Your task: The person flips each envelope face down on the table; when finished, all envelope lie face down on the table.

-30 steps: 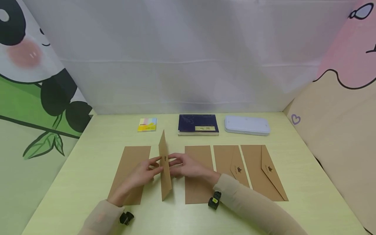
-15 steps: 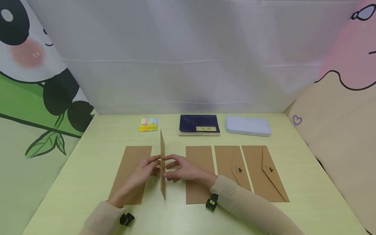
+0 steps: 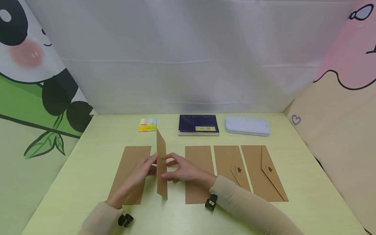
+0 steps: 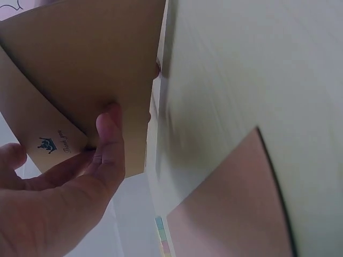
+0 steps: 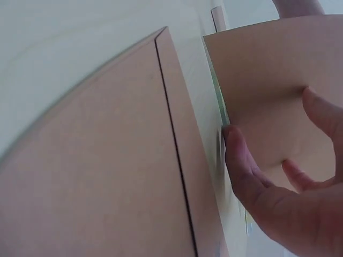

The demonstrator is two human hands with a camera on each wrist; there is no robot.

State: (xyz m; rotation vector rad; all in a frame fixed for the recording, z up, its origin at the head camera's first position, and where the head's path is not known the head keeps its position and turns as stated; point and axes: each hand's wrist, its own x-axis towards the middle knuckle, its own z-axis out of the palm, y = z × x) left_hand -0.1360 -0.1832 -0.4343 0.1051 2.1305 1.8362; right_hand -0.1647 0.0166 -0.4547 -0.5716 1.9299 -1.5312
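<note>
Both hands hold a brown kraft envelope on edge over the table, left of centre. In the left wrist view its pointed flap shows a dark crown print and "Thank you" lettering. My left hand is on the flap side, its fingers bent against the paper and its thumb near one edge. On the plain face, my right hand sets its fingertips, with the thumb at the lower edge in the right wrist view. Another brown envelope lies flat under the left forearm.
To the right lie a plain-side-up envelope and two flap-side-up envelopes, one in the middle and one at the far right. Along the back stand sticky notes, a dark blue book and a pale blue flat case.
The upright envelope has turned: a second ago its printed side showed in the head view, then it stood edge-on, and now its plain side faces right. The right hand's fingers have shifted on it.
</note>
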